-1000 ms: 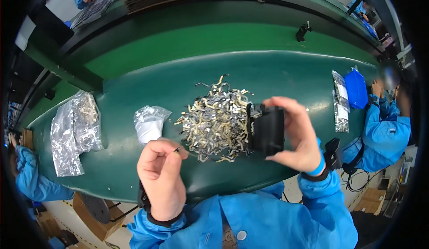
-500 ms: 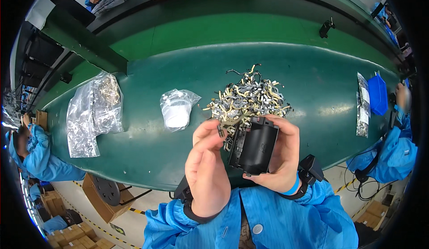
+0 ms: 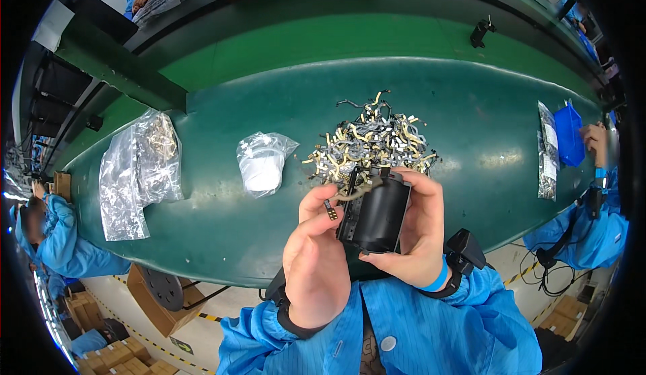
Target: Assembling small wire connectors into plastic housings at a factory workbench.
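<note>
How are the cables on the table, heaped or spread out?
Heaped: the short cables lie jumbled over one another on the green table.

You are working in a factory workshop: blue-jacketed co-workers (image 3: 74, 244) are lining the green tabletop (image 3: 222, 254), short cables (image 3: 380, 139) are lying heaped on it, and striped tape (image 3: 209, 317) is marking the floor (image 3: 202, 338).

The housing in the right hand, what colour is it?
The housing is black, seen in head view.
</note>
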The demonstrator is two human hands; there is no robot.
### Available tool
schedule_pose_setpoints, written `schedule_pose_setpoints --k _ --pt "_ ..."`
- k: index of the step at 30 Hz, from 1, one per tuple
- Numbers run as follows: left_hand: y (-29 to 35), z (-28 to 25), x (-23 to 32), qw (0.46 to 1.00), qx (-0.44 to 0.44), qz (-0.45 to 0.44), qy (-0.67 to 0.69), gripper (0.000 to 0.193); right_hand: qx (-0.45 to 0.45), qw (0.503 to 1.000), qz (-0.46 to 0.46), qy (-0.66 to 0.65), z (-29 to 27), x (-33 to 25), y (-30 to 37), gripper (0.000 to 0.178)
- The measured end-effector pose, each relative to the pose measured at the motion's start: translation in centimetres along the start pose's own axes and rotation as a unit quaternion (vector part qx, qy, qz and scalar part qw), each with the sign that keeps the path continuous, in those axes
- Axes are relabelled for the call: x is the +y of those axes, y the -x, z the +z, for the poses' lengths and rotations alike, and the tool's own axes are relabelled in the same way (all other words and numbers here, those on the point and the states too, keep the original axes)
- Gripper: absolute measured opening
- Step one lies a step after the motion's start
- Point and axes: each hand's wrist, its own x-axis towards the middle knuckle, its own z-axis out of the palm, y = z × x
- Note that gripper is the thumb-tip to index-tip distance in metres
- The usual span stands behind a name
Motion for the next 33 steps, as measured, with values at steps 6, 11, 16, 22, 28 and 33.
schedule_pose_setpoints --k 6,11,16,22,28,33 --pt "0.04 -0.17 -0.02 1.0 0.0 -0.014 0.006 0.037 0.008 1.0 0.003 -0.006 0.04 0.18 0.21 0.093" --pt "0.3 -0.51 -0.39 0.999 0.02 -0.014 0.02 0.039 0.014 1.0 -0.011 0.003 0.2 0.08 0.33 0.094" --pt "0.37 -0.19 -0.13 0.997 0.052 -0.042 0.023 0.041 0.004 1.0 -0.024 0.014 0.17 -0.18 0.07 0.094" --pt "0.62 -0.37 -0.39 0.998 0.037 -0.041 -0.015 0.042 0.014 0.999 -0.024 0.018 0.11 -0.01 0.13 0.095" --pt "0.64 -0.18 -0.2 0.998 0.027 -0.023 -0.055 0.046 0.01 0.999 -0.032 0.022 0.01 -0.02 -0.15 0.094" --pt "0.52 -0.28 0.03 0.994 0.022 -0.011 -0.102 0.05 -0.004 0.998 -0.044 0.054 -0.11 -0.03 -0.64 0.089"
